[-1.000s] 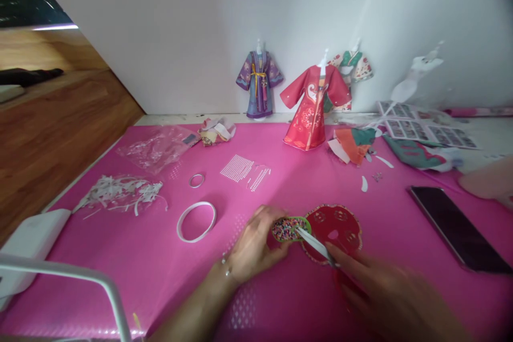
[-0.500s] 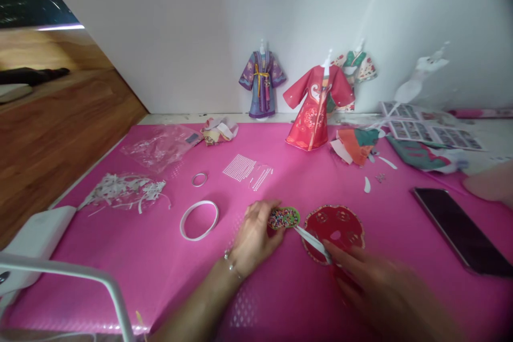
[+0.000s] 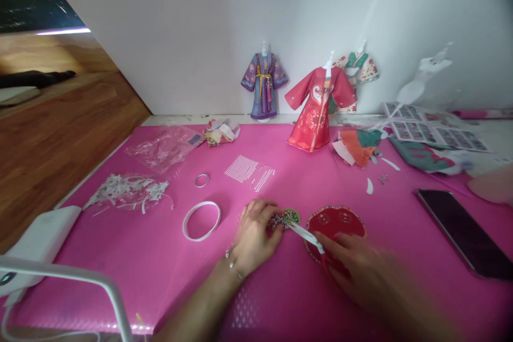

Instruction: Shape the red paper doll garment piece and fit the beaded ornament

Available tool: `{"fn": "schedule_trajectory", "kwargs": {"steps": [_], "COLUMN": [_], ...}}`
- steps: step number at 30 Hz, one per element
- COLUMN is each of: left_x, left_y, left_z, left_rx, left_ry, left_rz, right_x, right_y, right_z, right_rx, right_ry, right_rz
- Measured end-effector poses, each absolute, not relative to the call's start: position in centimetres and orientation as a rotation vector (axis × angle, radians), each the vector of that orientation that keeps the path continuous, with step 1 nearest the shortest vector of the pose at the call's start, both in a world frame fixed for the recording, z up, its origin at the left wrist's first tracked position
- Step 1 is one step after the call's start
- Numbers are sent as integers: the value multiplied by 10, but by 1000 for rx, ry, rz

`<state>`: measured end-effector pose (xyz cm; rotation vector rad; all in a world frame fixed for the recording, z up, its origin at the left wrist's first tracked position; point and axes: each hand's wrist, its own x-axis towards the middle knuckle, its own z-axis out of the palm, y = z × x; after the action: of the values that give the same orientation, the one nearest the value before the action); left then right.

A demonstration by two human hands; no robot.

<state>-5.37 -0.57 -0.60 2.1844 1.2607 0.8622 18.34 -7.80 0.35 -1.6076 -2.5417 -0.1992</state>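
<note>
My left hand (image 3: 254, 234) rests on the pink mat (image 3: 160, 272), fingers curled round the left side of a small green dish of coloured beads (image 3: 285, 219). My right hand (image 3: 363, 272), blurred, pinches a thin white stick (image 3: 308, 235) whose tip points into the bead dish. Under and just beyond my right hand lies a round red paper piece with a patterned rim (image 3: 339, 223).
Paper robes stand at the wall: purple (image 3: 263, 85), red (image 3: 316, 108), one green-and-white behind. A white tape ring (image 3: 201, 220), smaller ring (image 3: 202, 179), sticker-dot sheet (image 3: 241, 167), white paper scraps (image 3: 128, 191), plastic bag (image 3: 164, 145), black phone (image 3: 465, 232), printed sheets (image 3: 433, 131), white lamp frame (image 3: 60, 272).
The bead dish and my left hand have slid a little left, away from the red piece. My right hand with the stick has followed toward the dish.
</note>
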Motion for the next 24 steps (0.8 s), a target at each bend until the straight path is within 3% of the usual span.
{"fn": "schedule_trajectory", "kwargs": {"steps": [24], "left_x": [-51], "left_y": [-3], "left_z": [-4], "left_rx": [2052], "left_ry": [1240], "left_rz": [945], "right_x": [180], "right_y": [-75], "right_z": [13], "right_rx": [-1496], "right_ry": [-2586], "right_rz": [-211]}}
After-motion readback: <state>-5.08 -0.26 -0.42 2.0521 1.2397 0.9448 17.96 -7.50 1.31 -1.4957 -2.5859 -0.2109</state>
